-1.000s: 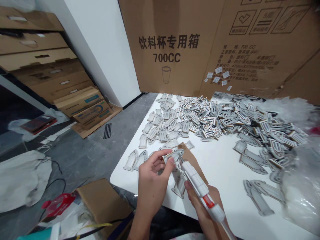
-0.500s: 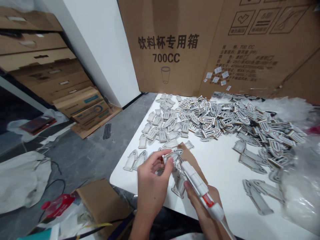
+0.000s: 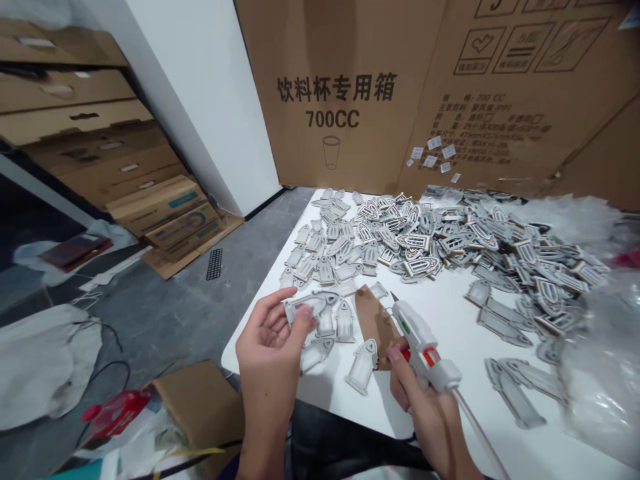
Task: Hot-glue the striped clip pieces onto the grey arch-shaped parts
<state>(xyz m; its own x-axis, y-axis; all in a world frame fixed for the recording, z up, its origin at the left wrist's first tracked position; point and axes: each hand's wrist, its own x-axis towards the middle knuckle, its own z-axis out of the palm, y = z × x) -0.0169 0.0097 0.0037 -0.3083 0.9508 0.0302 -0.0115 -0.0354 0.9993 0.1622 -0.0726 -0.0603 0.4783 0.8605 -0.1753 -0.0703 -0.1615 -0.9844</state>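
My left hand pinches a grey arched window-shaped piece between thumb and fingers, above the near left part of the white table. In my right hand is a white hot glue gun, its nozzle pointing up and left, apart from the held piece. Under the nozzle area lies a strip of brown cardboard. A loose arched piece rests on the table between my hands, and several similar ones lie just behind and below my left hand.
Many arched pieces are heaped along the back and right of the table. A clear plastic bag sits at the right edge. Large cardboard boxes stand behind. An open carton with a red bottle is at lower left.
My left hand has moved left with the arched piece. The glue gun has drawn away to the right, so its nozzle is no longer at the piece.
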